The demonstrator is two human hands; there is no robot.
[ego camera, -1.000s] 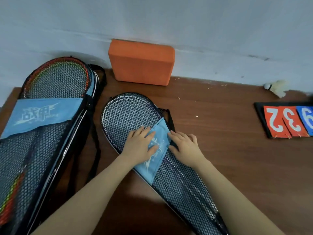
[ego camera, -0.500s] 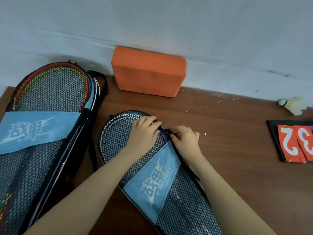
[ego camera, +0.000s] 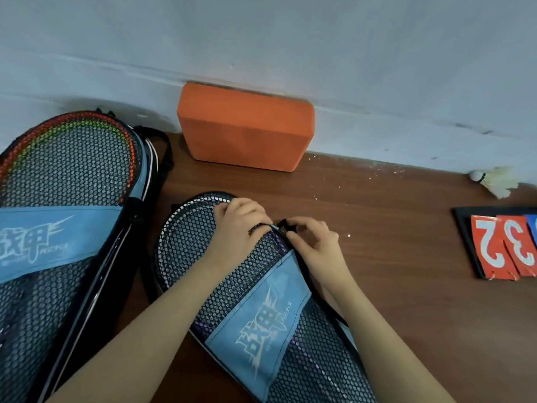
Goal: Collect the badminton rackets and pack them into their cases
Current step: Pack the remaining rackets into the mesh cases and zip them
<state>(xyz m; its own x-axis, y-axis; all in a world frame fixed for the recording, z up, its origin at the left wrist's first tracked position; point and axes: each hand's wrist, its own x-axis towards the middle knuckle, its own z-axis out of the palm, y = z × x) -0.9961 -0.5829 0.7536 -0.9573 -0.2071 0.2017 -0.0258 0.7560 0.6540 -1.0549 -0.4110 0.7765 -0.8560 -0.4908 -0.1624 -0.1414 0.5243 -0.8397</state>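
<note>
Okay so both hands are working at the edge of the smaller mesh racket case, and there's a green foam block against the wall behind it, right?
Not quite: the foam block against the wall is orange, not green, as the head view shows. The rest holds: the left hand and right hand are both at the edge of the smaller mesh racket case.

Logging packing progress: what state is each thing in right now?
Near case: flat on the table, racket inside, zip being worked.
Far case: flat, racket inside.
Left hand: grips the near case's edge.
Right hand: pinches the zip pull.
Shuttlecock: on its side.
Score flip cards: showing 2 and 3.
</note>
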